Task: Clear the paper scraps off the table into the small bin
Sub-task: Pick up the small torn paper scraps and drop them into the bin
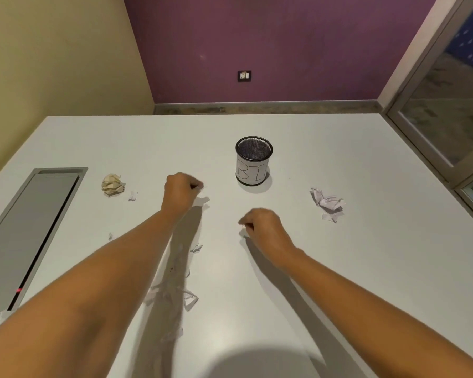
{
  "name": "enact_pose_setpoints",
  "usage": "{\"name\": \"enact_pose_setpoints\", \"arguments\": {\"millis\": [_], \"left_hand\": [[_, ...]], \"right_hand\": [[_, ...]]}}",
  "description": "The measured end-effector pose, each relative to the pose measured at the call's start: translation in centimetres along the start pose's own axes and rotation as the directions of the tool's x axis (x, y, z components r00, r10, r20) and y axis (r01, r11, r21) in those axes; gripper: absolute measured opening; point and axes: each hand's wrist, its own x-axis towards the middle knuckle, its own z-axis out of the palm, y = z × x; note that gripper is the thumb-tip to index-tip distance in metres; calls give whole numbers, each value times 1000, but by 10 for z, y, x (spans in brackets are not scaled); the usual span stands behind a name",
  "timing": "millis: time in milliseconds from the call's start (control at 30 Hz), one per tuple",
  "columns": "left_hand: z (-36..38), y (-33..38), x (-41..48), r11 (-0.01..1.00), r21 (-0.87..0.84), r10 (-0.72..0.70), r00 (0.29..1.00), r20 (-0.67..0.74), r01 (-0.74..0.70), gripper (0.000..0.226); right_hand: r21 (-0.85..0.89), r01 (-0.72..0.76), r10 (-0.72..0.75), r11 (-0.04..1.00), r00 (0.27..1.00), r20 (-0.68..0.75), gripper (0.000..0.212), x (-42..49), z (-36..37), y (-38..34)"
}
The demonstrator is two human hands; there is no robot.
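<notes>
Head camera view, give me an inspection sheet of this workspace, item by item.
Surface: white table, recessed grey hatch at left.
Job's things: mesh bin upright; beige paper ball; white crumpled paper; torn strips near the front.
Clutter: nothing seen.
Hands: left hand and right hand both curled shut; contents cannot be told.
Cables: nothing seen.
Surroundings: purple wall, wall socket, glass door.

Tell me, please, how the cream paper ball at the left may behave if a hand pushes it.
The cream ball looks loosely crumpled, so it is probably very light and would likely slide or tumble at a slight push. Its uneven folds suggest it would not roll far. It would probably squash easily when pinched.
</notes>
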Motion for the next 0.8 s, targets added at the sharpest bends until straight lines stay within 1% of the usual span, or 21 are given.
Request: {"name": "enact_pose_setpoints", "arguments": {"millis": [100,167,233,300,333,400,467,567,633,700,800], "left_hand": [[10,38,19,993,-109,36,998,-45,-41,11],[19,61,30,985,-156,64,996,-64,-74,12],[27,80,39,978,-196,64,995,-71,-77,14],[32,93,47,973,-218,57,996,-65,-70,15],[35,97,50,972,-226,57,996,-62,-70,15],[39,104,57,971,-227,62,997,-56,-73,15],[43,108,62,975,-212,54,998,-42,-62,16],[47,112,69,981,-195,9,1000,6,-7,18],[47,112,72,979,-200,-18,999,27,23,19],[46,111,72,977,-214,-17,1000,19,21,21],[43,103,68,972,-234,-11,999,-47,0,23]], "right_hand": [[-29,24,-26,999,996,-88,31,37,-18,-7],[-27,10,-14,1000,987,-159,27,61,-31,-9],[50,-41,51,998,976,-211,21,82,-44,-12],[133,-85,118,987,959,-258,20,100,-58,-12],[133,-100,135,986,949,-284,21,108,-63,-12],[70,-123,139,990,938,-318,26,121,-71,-9],[61,-152,164,987,932,-323,26,132,-75,-7],[99,-185,207,978,928,-310,27,141,-77,-3],[132,-181,213,975,933,-290,29,144,-79,-2],[140,-168,203,976,936,-288,30,145,-80,-1],[138,-151,187,979,934,-303,33,143,-79,0]]}}
